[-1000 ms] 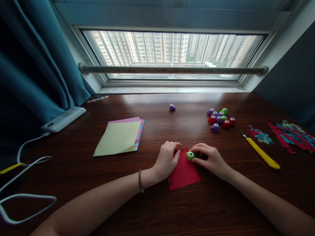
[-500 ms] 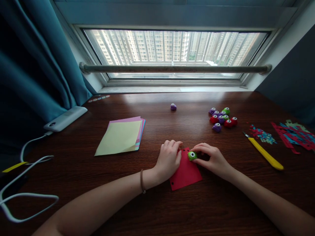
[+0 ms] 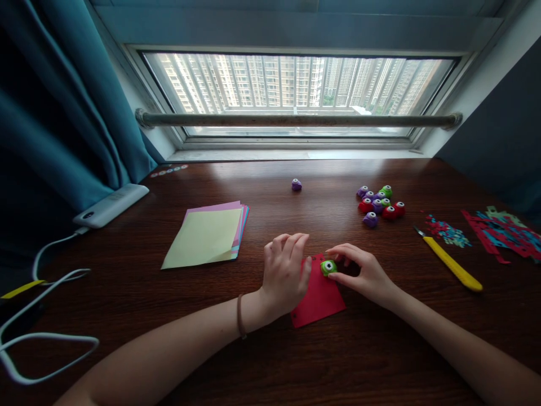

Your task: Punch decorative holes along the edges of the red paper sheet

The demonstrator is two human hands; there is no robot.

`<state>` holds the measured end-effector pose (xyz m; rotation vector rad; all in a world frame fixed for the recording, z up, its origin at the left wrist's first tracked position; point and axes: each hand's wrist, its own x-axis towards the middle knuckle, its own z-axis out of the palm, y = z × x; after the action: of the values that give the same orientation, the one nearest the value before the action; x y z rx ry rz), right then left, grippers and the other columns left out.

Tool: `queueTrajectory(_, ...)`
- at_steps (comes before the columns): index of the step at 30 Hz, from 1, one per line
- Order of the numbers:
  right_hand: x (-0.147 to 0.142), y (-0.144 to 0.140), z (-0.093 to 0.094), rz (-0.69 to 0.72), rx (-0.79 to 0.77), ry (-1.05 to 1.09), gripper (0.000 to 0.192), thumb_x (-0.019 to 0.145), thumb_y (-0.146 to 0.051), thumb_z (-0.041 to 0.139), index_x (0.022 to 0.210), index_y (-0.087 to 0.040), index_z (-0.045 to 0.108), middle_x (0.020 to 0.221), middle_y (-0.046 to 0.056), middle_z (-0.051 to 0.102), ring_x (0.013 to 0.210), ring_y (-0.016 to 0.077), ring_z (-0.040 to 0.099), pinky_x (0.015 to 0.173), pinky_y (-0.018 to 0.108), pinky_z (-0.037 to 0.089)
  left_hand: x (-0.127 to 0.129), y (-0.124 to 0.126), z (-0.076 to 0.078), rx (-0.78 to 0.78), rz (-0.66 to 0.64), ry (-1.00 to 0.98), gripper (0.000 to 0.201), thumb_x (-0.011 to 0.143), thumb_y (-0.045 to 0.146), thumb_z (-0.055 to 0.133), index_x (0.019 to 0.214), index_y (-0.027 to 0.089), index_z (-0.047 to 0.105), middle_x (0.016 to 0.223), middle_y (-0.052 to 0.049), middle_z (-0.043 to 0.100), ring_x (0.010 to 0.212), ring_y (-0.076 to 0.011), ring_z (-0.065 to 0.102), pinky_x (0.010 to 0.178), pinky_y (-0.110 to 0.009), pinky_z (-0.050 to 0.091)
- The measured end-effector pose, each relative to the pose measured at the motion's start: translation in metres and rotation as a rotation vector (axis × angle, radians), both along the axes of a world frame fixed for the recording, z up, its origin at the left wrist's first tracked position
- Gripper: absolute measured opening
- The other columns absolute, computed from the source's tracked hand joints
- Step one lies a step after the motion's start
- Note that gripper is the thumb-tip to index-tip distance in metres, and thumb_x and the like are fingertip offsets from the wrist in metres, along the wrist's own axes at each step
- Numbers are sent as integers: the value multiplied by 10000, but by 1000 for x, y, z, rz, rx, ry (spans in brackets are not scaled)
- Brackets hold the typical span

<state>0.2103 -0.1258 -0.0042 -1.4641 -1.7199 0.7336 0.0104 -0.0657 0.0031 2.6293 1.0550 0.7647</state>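
Observation:
A red sheet of paper lies on the dark wooden table in front of me, with small punched holes near its top edge and one at the lower left. At its upper right edge sits a green craft punch with a star mark on its white button. My right hand grips the punch between thumb and fingers. Over the left part of the paper is my left hand, its fingers apart and holding nothing; whether it touches the paper I cannot tell.
Several purple, red and green punches cluster at the right, and a purple one stands alone. Further right are a yellow craft knife, paper bits and scraps. Coloured paper sheets and a white power bank lie left.
My left hand has lifted slightly and its fingers have spread away from the paper's edge. My right hand stays on the green punch.

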Motion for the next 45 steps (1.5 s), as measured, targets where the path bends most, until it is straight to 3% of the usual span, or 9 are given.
queueTrajectory(3,0,0,-1,-67,-13,104,274,803,-320,594,1059,-228,563,946,32,605,800,152,569,689,283,470,-6,-6,7,124,-297,-28,541,869,220,421,1378,169,242,1303,-77,490,1285,-291,267,1026,-469,119)
queueTrajectory(5,0,0,-4,-106,-17,162,240,833,-318,548,1053,-224,562,981,41,607,834,159,579,733,298,482,-7,-9,9,94,-452,7,602,878,250,415,1414,178,151,1274,-74,521,1327,-308,190,1041,-523,0)
queueTrajectory(7,1,0,-6,-133,-15,190,227,847,-316,522,1048,-218,564,1015,49,606,871,169,583,775,316,483,-5,-11,7,14,-508,38,657,892,341,398,1427,168,59,1290,-94,503,1342,-329,122,1015,-578,-95)
queueTrajectory(13,-2,1,-6,-167,2,137,200,869,-305,477,1012,-210,582,1005,51,610,907,178,577,785,315,470,0,-9,0,-70,-509,55,754,903,468,346,1409,149,-113,1374,-127,390,1349,-323,85,961,-622,-180)
queueTrajectory(19,-10,22,-1,-213,95,-47,207,882,-224,402,1000,-201,570,960,50,606,887,173,558,791,325,456,1,-11,0,-70,-432,81,599,921,418,326,1411,133,129,1430,-176,260,1340,-291,172,991,-593,-170)
queueTrajectory(23,-21,49,0,-258,138,-237,235,875,-168,356,999,-174,556,984,71,604,940,194,522,853,350,432,2,-12,2,-64,-413,110,518,919,378,334,1353,103,271,1406,-193,306,1334,-277,201,999,-590,-164)
queueTrajectory(28,-37,65,-4,-303,104,-394,297,866,-137,326,1069,-127,543,1041,120,590,982,243,468,879,382,401,6,-13,7,-107,-371,115,291,906,238,336,1118,116,494,1130,-131,584,1322,-242,241,1016,-577,-155)
queueTrajectory(37,-42,55,0,-380,81,-669,368,788,-107,413,1130,-169,534,1155,98,536,1074,302,369,887,429,350,8,-16,7,-64,-356,136,297,886,162,293,1121,134,473,1093,-115,589,1298,-219,303,1017,-594,-135)
queueTrajectory(45,-47,53,3,-381,89,-685,316,819,-120,389,1082,-178,555,1142,103,548,1058,306,385,848,434,349,5,-20,1,-22,-363,187,379,846,140,323,1214,98,402,1183,-137,546,1319,-210,255,1012,-574,-169)
